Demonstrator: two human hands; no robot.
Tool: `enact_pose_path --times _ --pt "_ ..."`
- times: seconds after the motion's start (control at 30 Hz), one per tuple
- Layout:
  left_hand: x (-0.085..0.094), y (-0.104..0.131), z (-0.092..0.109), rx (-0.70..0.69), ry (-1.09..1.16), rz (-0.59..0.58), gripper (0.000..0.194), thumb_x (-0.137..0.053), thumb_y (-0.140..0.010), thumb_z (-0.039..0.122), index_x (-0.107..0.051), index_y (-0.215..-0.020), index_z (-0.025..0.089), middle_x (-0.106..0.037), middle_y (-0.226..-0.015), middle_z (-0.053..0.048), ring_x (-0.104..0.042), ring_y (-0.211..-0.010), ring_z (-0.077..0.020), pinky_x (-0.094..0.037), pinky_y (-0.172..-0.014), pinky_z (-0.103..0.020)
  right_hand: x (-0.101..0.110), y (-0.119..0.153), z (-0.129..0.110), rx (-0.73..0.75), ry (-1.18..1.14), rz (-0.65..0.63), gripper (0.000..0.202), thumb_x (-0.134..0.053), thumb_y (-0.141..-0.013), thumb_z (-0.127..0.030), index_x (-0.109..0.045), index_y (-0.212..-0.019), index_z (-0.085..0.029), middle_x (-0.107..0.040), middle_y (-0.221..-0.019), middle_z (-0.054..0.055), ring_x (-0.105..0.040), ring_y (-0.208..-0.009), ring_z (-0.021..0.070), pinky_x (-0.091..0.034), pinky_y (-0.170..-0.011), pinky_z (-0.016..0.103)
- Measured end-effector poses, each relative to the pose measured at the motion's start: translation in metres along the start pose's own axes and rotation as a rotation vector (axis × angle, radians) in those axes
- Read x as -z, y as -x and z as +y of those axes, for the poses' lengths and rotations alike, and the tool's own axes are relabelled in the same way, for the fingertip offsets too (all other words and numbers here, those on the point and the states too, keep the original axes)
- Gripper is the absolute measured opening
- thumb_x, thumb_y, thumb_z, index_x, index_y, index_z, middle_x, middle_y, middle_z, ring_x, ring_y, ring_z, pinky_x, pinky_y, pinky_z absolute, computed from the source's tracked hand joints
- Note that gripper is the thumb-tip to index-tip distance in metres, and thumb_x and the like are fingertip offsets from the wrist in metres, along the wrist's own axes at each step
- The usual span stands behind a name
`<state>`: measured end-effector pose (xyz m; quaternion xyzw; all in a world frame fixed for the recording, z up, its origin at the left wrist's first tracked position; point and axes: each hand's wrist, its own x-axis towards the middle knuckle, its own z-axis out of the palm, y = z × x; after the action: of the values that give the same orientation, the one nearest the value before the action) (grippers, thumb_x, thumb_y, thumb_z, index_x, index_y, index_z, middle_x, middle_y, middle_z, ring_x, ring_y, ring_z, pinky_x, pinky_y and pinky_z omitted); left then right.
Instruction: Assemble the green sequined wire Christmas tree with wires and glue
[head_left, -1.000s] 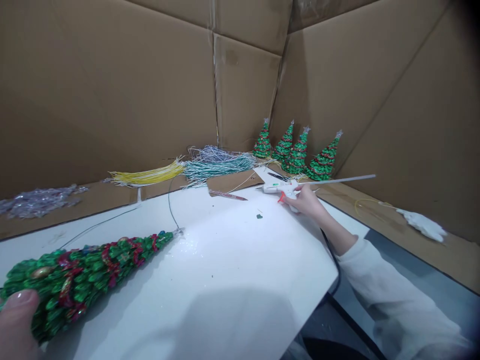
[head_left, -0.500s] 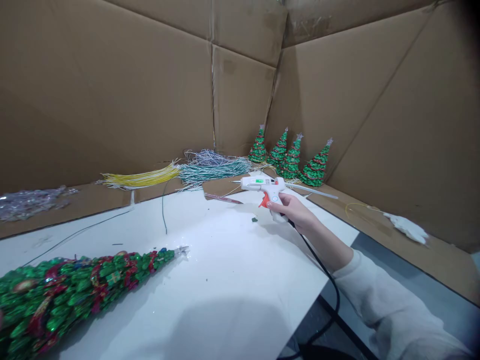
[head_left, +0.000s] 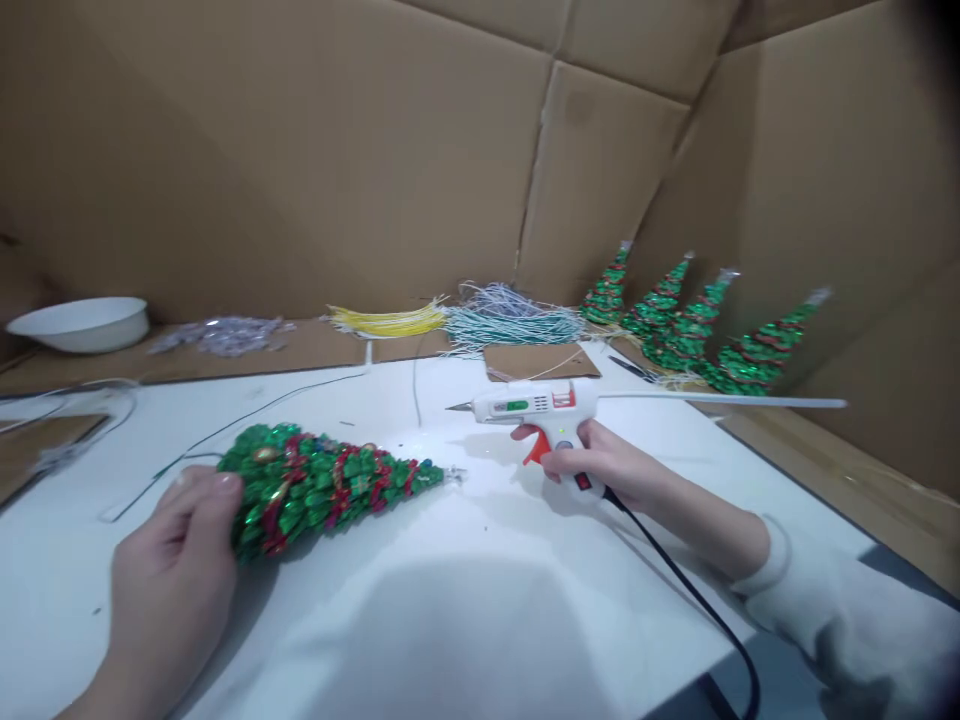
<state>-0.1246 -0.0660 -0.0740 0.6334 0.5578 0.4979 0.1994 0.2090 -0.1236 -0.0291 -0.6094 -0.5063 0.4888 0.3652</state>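
Note:
My left hand (head_left: 176, 575) grips the wide base end of a green tinsel tree (head_left: 322, 490) with red ribbon, which lies sideways over the white table. Its silvery star tip (head_left: 454, 475) points right. My right hand (head_left: 600, 462) is wrapped round the handle of a white glue gun (head_left: 536, 403) with a red trigger. The gun's metal nozzle points left, above and close to the star tip, not touching it. A long clear glue stick (head_left: 720, 400) juts from the back of the gun, and a black cord hangs below my right hand.
Several small trees (head_left: 761, 350) stand at the back right. Yellow stems (head_left: 390, 319), green and white stems (head_left: 514, 328) and shiny clear pieces (head_left: 229, 336) lie along the back. A white bowl (head_left: 82, 325) sits at the back left. Cardboard walls (head_left: 300, 150) enclose the white table (head_left: 420, 640).
The view has turned left. My left hand has come into view with the tree, which is now farther from the camera. The glue gun and the star tip are closer together.

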Motion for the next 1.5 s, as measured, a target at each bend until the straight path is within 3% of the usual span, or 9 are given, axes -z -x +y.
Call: enact_pose_path --times 0.13,0.27,0.4,0.53,0.9,1.07,1.23,1.37,1.5 --pt "-0.005 0.000 0.012 -0.044 0.107 -0.024 0.032 -0.042 -0.088 0.025 -0.035 -0.057 0.019 -0.034 -0.067 0.003 -0.033 -0.065 -0.0147 -0.029 -0.064 -0.030 -0.006 -0.005 -0.003 0.015 0.145 -0.063 0.027 -0.059 -0.071 -0.034 -0.065 -0.093 -0.019 -0.054 -0.060 -0.001 -0.044 -0.049 0.0102 -0.033 -0.044 0.022" --pt "-0.007 0.001 0.010 -0.099 0.145 0.025 0.035 -0.044 -0.087 0.023 -0.037 -0.053 0.019 -0.033 -0.064 0.002 -0.033 -0.064 -0.0143 -0.027 -0.061 -0.030 -0.007 -0.005 -0.011 0.091 0.397 -0.093 0.032 -0.056 -0.077 -0.048 -0.064 -0.085 -0.018 -0.057 -0.064 0.002 -0.048 -0.052 0.0120 -0.037 -0.046 0.024" --pt "-0.007 0.000 0.003 -0.146 0.113 0.073 0.035 -0.047 -0.085 0.024 -0.038 -0.051 0.019 -0.035 -0.060 0.003 -0.034 -0.061 -0.0136 -0.027 -0.057 -0.030 -0.008 -0.001 -0.022 0.212 0.518 -0.133 0.031 -0.053 -0.081 -0.048 -0.060 -0.085 -0.019 -0.064 -0.085 0.005 -0.058 -0.073 0.0173 -0.046 -0.060 0.026" --pt "-0.007 -0.003 0.001 -0.192 0.074 0.090 0.035 -0.047 -0.084 0.024 -0.037 -0.051 0.018 -0.035 -0.057 0.003 -0.034 -0.062 -0.0134 -0.028 -0.059 -0.029 -0.009 -0.002 -0.023 0.295 0.597 -0.158 0.028 -0.055 -0.081 -0.046 -0.060 -0.089 -0.020 -0.065 -0.092 0.005 -0.061 -0.080 0.0195 -0.048 -0.069 0.030" --pt "-0.007 -0.004 0.000 -0.262 0.043 0.118 0.035 -0.047 -0.083 0.022 -0.037 -0.049 0.018 -0.034 -0.054 0.004 -0.034 -0.062 -0.0127 -0.028 -0.058 -0.028 -0.016 0.000 -0.012 0.213 0.818 -0.153 0.038 -0.047 -0.082 -0.055 -0.060 -0.078 -0.019 -0.063 -0.070 0.002 -0.058 -0.065 0.0182 -0.046 -0.062 0.031" --pt "-0.008 -0.004 0.001 -0.247 0.040 0.124 0.035 -0.047 -0.083 0.022 -0.038 -0.049 0.018 -0.034 -0.054 0.004 -0.034 -0.061 -0.0127 -0.027 -0.058 -0.028 -0.022 0.003 -0.013 0.474 0.970 -0.140 0.031 -0.045 -0.086 -0.042 -0.051 -0.064 -0.022 -0.055 -0.059 0.000 -0.052 -0.055 0.0153 -0.041 -0.053 0.028" --pt "-0.008 -0.003 0.002 -0.258 0.032 0.132 0.034 -0.048 -0.082 0.023 -0.040 -0.049 0.018 -0.035 -0.054 0.003 -0.035 -0.062 -0.0129 -0.028 -0.059 -0.029 -0.025 0.007 -0.007 0.655 0.982 -0.146 0.021 -0.049 -0.085 -0.030 -0.041 -0.067 -0.021 -0.047 -0.062 -0.001 -0.047 -0.054 0.0121 -0.037 -0.050 0.024" --pt "-0.009 -0.003 0.002 -0.256 0.024 0.128 0.035 -0.048 -0.083 0.024 -0.041 -0.049 0.018 -0.035 -0.053 0.004 -0.035 -0.062 -0.0131 -0.028 -0.059 -0.029 -0.023 0.008 0.002 0.712 1.050 -0.173 0.010 -0.051 -0.078 -0.017 -0.043 -0.074 -0.020 -0.048 -0.069 0.000 -0.046 -0.059 0.0133 -0.036 -0.052 0.024" --pt "-0.009 -0.004 0.003 -0.235 0.035 0.132 0.035 -0.048 -0.082 0.024 -0.041 -0.049 0.018 -0.036 -0.054 0.003 -0.034 -0.062 -0.0131 -0.027 -0.057 -0.029 -0.024 0.009 0.003 0.643 1.039 -0.191 0.010 -0.048 -0.077 -0.011 -0.044 -0.075 -0.020 -0.049 -0.073 0.001 -0.048 -0.063 0.0131 -0.038 -0.056 0.024"
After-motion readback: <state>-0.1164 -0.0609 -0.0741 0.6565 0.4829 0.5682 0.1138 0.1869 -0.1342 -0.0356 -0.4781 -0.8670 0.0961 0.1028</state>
